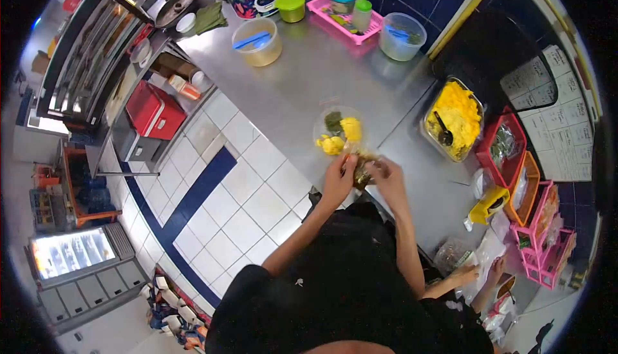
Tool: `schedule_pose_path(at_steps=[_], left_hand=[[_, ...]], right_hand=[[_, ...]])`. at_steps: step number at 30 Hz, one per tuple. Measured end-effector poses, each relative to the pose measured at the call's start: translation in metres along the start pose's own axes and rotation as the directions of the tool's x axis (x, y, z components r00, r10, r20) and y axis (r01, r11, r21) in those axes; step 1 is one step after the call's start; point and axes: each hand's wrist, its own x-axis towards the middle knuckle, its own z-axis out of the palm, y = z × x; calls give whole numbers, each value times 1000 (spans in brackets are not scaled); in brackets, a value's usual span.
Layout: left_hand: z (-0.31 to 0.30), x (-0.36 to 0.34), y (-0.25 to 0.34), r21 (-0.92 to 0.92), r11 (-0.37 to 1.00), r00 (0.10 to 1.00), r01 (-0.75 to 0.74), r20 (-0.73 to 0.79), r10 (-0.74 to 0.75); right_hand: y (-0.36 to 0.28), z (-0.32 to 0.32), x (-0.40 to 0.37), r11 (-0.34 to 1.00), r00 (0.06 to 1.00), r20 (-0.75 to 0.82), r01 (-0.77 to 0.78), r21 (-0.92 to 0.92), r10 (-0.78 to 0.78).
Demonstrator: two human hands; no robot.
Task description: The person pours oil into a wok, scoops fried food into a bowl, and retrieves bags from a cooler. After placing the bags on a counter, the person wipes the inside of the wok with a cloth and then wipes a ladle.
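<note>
Both my hands are at the edge of the steel counter, around a small clear bag with brown-green contents (365,171). My left hand (341,175) has its fingers closed on the bag's left side. My right hand (388,178) is at the bag's right side, its fingers blurred, so its grip is unclear. Just beyond them lies a round clear plate (320,122) with yellow lumps (331,144), a yellow block (351,128) and a dark green portion (333,121).
A tray of yellow food (456,119) with a dark spoon stands at right, beside red (502,144) and orange baskets. Tubs (257,43) and a pink basket (344,19) line the back. A co-worker's hands (465,275) handle plastic at lower right.
</note>
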Motion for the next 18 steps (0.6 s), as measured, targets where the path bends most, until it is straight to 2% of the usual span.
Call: schedule_pose_path(at_steps=[1,2,4,5,6,7,8,9,10,11,12,13,14,15,16,18], left_hand=[[-14,-7,-13,-12,998,998,55,-27,-55],[-22,-17,-8,-15,998,998,60,-15,-60],[-33,-29,3,-43,989,985,139,106,-134],[-30,-25,-12,-136,991,999,6,45,0],[-34,-17,-17,-141,990,998,8,56,0],[-40,-4,-19,2,999,999,-37,-26,37],[-46,10,-17,146,987,991,-73,-102,88],[-54,28,-11,297,953,986,-54,-134,97],[-61,47,-4,443,896,979,-30,-166,115],[-65,67,-5,531,846,968,-51,-182,172],[-66,85,-8,617,785,953,-66,-195,233],[-63,97,-5,625,777,952,-74,-189,242],[-61,108,0,760,644,944,-91,-141,299],[-58,117,3,868,485,933,-108,-80,351],[-56,121,-2,873,472,929,-123,-65,363],[-51,127,-26,919,334,800,-207,-37,599]], right_hand=[[23,15,-1,991,996,-7,90,-97,-91],[29,24,-3,992,998,2,-58,-109,59],[37,31,0,991,991,53,-118,-65,122],[35,27,1,990,991,42,-121,-68,124],[30,16,5,990,989,96,-101,-97,110],[21,1,10,989,984,149,-79,-126,98],[15,-25,20,987,992,102,-61,-146,76],[3,-55,29,987,1000,4,4,-159,-3],[-15,-89,43,959,986,-148,27,-281,-72],[-37,-115,54,945,919,-346,75,-319,-190],[-29,-176,79,867,845,-296,326,-376,-446],[-67,-203,84,886,789,-424,322,-333,-446],[-101,-227,88,857,702,-520,267,-440,-486],[-111,-266,103,824,608,-557,435,-362,-565],[-130,-303,114,786,517,-602,287,-548,-608],[-170,-331,125,489,234,-444,191,-851,-865]])
